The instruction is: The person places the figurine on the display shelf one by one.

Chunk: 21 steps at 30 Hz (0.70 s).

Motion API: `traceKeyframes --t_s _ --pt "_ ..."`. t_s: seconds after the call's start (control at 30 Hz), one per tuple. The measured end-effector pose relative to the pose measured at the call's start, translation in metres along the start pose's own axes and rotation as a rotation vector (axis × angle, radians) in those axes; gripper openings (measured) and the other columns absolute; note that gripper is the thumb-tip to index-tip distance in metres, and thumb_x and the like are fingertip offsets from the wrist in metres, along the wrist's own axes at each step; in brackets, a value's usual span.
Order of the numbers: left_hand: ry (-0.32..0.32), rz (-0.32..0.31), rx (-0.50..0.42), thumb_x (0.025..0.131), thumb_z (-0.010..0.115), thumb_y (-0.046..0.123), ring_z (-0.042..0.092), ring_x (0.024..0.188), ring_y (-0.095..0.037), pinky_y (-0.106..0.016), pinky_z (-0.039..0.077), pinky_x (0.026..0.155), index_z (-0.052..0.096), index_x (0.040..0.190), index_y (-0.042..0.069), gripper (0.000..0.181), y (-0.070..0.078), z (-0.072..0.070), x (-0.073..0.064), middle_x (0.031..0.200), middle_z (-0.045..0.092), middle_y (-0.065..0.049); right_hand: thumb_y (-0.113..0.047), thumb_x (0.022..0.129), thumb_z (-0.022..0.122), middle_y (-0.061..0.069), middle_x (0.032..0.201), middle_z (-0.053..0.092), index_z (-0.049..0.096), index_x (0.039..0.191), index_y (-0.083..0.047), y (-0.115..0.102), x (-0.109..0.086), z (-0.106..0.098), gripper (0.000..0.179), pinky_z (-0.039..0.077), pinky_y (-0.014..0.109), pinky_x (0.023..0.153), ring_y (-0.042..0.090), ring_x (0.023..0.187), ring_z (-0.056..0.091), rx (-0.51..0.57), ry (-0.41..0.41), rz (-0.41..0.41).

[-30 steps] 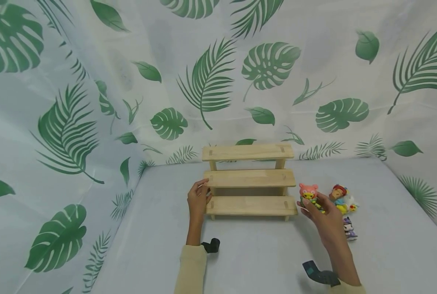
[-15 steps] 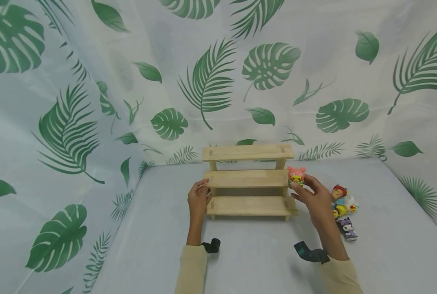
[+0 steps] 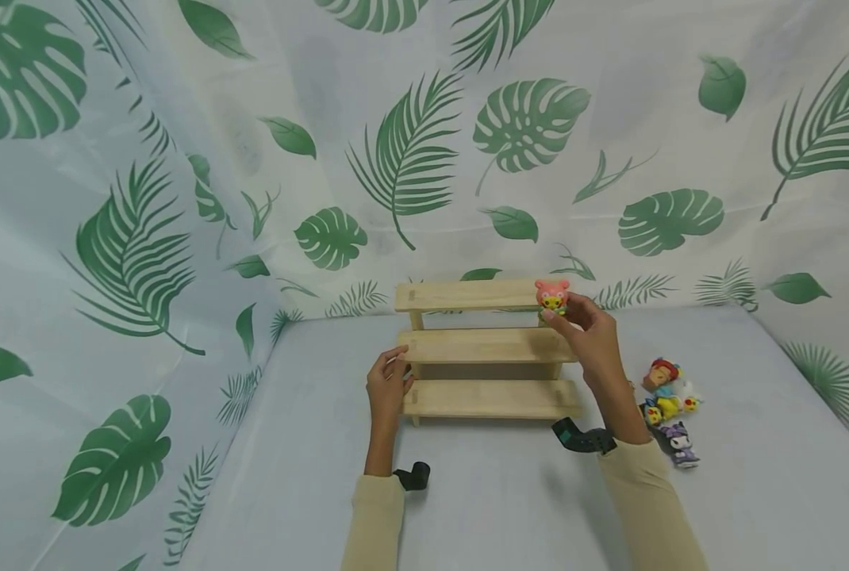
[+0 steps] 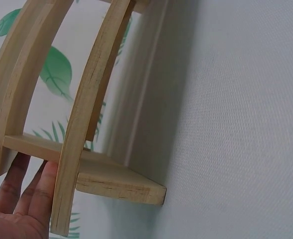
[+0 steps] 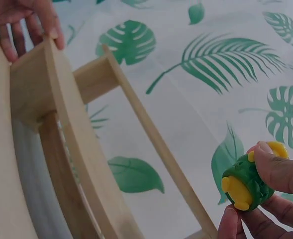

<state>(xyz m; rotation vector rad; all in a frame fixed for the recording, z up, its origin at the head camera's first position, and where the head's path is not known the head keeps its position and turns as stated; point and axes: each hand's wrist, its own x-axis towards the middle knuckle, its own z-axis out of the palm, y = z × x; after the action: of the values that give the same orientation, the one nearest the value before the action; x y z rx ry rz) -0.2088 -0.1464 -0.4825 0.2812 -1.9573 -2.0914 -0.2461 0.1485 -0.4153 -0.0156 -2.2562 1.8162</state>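
A three-step wooden display shelf (image 3: 485,346) stands on the table near the back wall. My left hand (image 3: 387,381) grips the left end of its middle step; in the left wrist view the fingers (image 4: 37,194) reach in beside the side support. Thumb and fingers of my right hand (image 3: 590,337) pinch a small toy figurine (image 3: 552,298) with a pink eared hood and yellow face. It overlaps the right end of the top step in the head view. Seen from the right wrist, the figurine's green body (image 5: 245,181) has a yellow underside turned toward the camera, and the wooden steps lie to its left.
Several more figurines lie on the table to the right, among them a red-haired one (image 3: 660,375) and a purple-and-white one (image 3: 680,446). Behind the shelf hangs a white leaf-print sheet (image 3: 253,198), continuing down the left side.
My right hand has carried the figurine up and to the left, from beside the bottom step to the top step's right end. My left hand has stayed on the shelf.
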Motion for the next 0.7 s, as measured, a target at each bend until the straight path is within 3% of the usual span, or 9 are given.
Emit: traceKeyframes --t_s 0.13,0.43,0.7 --pt "0.005 -0.001 0.009 0.100 0.056 0.015 0.064 0.107 -0.039 -0.053 0.056 0.088 0.066 0.121 0.002 0.026 -0.001 0.000 0.000 0.110 0.068 -0.025 -0.025 0.091 0.072 -0.011 0.107 0.061 0.056 0.133 -0.001 -0.004 0.008 0.012 0.051 0.049 0.009 0.077 0.001 0.098 0.056 0.025 -0.050 -0.047" --pt "-0.017 -0.022 -0.001 0.100 0.056 0.016 0.062 0.111 -0.040 -0.054 0.054 0.092 0.065 0.121 0.003 0.026 -0.002 -0.001 -0.001 0.112 0.067 -0.022 -0.027 0.092 0.070 0.017 0.129 0.059 0.053 0.136 -0.003 -0.014 0.019 0.038 0.053 0.050 0.008 0.080 0.004 0.102 0.057 0.067 -0.170 -0.032" --pt "-0.012 -0.004 -0.003 0.100 0.056 0.016 0.063 0.109 -0.043 -0.056 0.054 0.092 0.065 0.121 0.002 0.026 -0.002 -0.001 0.001 0.110 0.068 -0.024 -0.025 0.092 0.070 0.021 0.131 0.059 0.052 0.136 0.000 -0.024 0.027 0.057 0.054 0.048 0.010 0.082 0.027 0.116 0.058 0.074 -0.197 -0.051"
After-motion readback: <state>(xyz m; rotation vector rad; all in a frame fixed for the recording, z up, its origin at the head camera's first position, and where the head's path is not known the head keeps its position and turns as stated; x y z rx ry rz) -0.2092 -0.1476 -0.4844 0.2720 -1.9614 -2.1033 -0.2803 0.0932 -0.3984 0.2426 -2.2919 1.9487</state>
